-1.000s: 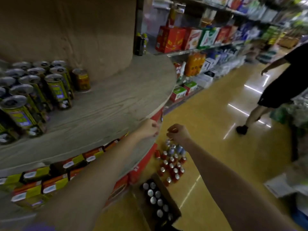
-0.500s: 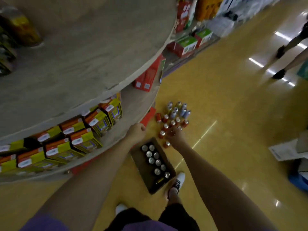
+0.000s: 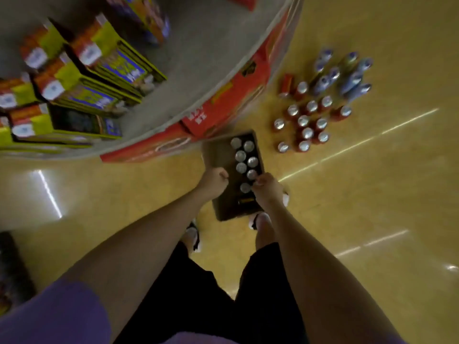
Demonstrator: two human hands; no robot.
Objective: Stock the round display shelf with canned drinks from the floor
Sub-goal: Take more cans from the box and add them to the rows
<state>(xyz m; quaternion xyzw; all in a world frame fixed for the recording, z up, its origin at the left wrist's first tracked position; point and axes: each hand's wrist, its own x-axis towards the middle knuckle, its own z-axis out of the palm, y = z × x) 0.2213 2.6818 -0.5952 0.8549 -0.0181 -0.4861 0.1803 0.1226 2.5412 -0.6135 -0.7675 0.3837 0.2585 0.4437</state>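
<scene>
Head view looks straight down on a dark cardboard tray (image 3: 221, 155) on the floor, silver-topped cans (image 3: 244, 156) in two rows along its right side. Left hand (image 3: 213, 179) hangs fisted, empty, above the tray's left edge; right hand (image 3: 268, 188) curls near a can, grip unclear. Right of the tray stand red cans (image 3: 306, 120); the round shelf (image 3: 198, 70) curves beyond it.

Place: we stood in a shop aisle | Evidence: we saw a round display shelf (image 3: 211, 58) carrying rows of yellow-and-orange cartons (image 3: 82, 70) with red cases (image 3: 223, 105) under its rim | Stock: canned drinks (image 3: 306, 120) stood grouped on the glossy yellow floor (image 3: 372, 194) beside an open tray of cans (image 3: 219, 155).
</scene>
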